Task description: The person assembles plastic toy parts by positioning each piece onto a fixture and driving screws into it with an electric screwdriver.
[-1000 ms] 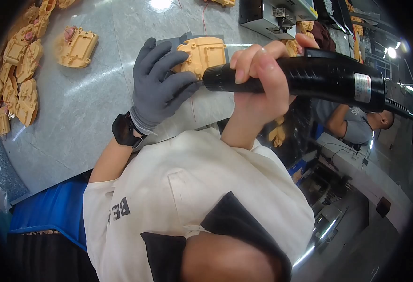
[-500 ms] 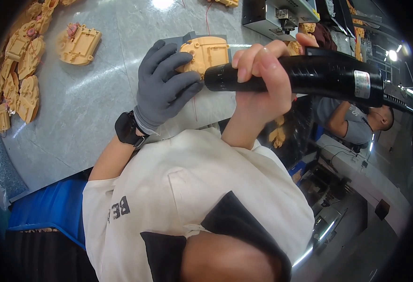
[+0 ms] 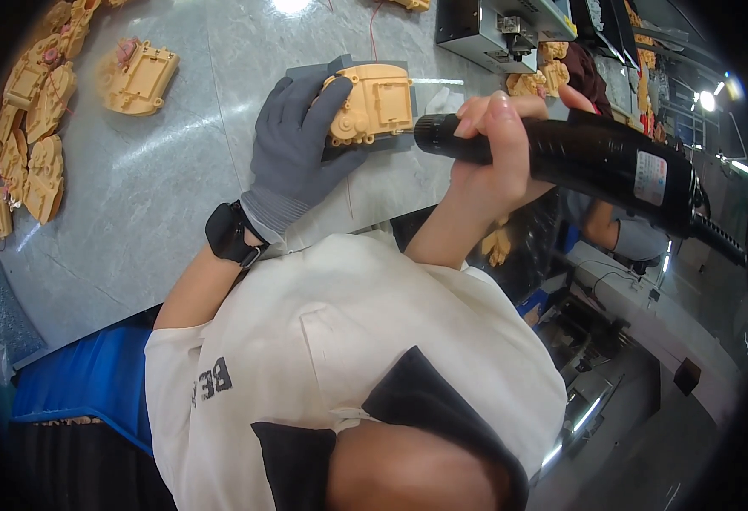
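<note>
My left hand [image 3: 293, 149], in a grey glove, presses a yellow plastic housing [image 3: 378, 100] down on a grey block [image 3: 365, 146] on the pale table. Its fingers wrap the housing's left side. My right hand [image 3: 489, 149], bare, grips a black electric screwdriver [image 3: 600, 162] held nearly level. The tool's nose meets the right edge of the housing. A black watch [image 3: 229, 232] sits on my left wrist.
Several yellow housings [image 3: 25, 145] lie in a row along the table's left edge, and one more housing [image 3: 140, 77] lies apart from them. A grey machine box [image 3: 497, 30] stands at the back. Another person [image 3: 625, 234] sits to the right. A blue bin [image 3: 93, 375] is below the table.
Both hands and the screwdriver stay on the housing; only the view has shifted a little.
</note>
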